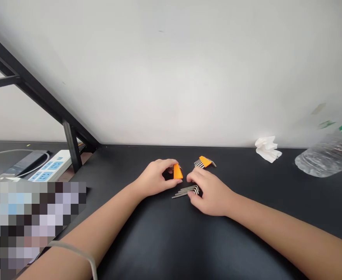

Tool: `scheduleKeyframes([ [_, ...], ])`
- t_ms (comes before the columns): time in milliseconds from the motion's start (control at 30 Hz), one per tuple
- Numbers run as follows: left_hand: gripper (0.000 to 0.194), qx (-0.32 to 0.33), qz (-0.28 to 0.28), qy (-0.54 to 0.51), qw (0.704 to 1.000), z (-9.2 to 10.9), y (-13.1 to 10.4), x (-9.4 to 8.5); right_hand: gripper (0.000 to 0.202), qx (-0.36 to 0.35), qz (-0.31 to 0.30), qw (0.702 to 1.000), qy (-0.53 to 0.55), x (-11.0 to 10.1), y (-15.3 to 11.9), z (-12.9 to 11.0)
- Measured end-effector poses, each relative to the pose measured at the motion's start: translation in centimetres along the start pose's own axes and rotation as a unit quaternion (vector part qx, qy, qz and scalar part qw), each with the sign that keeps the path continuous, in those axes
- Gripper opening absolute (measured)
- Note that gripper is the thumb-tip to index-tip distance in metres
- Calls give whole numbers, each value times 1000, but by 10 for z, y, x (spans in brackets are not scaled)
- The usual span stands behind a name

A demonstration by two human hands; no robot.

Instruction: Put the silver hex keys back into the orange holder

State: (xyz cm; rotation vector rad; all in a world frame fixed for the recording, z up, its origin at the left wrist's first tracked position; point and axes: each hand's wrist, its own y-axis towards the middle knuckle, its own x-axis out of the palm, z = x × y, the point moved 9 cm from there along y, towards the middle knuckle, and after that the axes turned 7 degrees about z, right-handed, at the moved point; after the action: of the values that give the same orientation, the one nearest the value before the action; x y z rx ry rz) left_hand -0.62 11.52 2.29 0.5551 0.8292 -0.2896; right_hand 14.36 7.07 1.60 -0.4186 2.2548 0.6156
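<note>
My left hand (155, 177) is closed on an orange hex key holder (178, 172), pinching it between thumb and fingers. A few short metal ends show at its far side. My right hand (210, 190) is by several loose hex keys (185, 191) on the black table, its thumb at their bent ends. Its thumb and fingers are curved and apart; no key is lifted. Just beyond it lies a second orange holder (206, 161), filled with a fan of hex keys.
The black table (147, 241) meets a white wall (173, 77). A crumpled tissue (268, 149) and a clear plastic bottle (325, 155) are at right. At left are a black metal frame (72, 144), a white power strip (51, 166) and a cable (74, 249) across my left forearm.
</note>
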Motion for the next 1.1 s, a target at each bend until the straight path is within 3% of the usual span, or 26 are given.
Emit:
scheduleKeyframes([
  [100,47,74,-11,25,997,23,-4,3,16,66,38,990,115,-10,8,16],
  [233,46,149,-9,26,988,45,-6,3,20,133,-21,953,272,0,14,27],
  [567,38,186,-39,21,982,58,-9,7,25,186,-111,905,366,16,10,26],
  [700,38,180,-27,20,983,59,-7,4,29,181,-83,892,406,14,11,25],
  [967,39,164,3,73,984,47,-3,-1,32,154,-7,898,412,4,8,27],
  [1100,44,114,-7,118,986,26,1,-1,34,213,35,877,430,0,5,47],
])
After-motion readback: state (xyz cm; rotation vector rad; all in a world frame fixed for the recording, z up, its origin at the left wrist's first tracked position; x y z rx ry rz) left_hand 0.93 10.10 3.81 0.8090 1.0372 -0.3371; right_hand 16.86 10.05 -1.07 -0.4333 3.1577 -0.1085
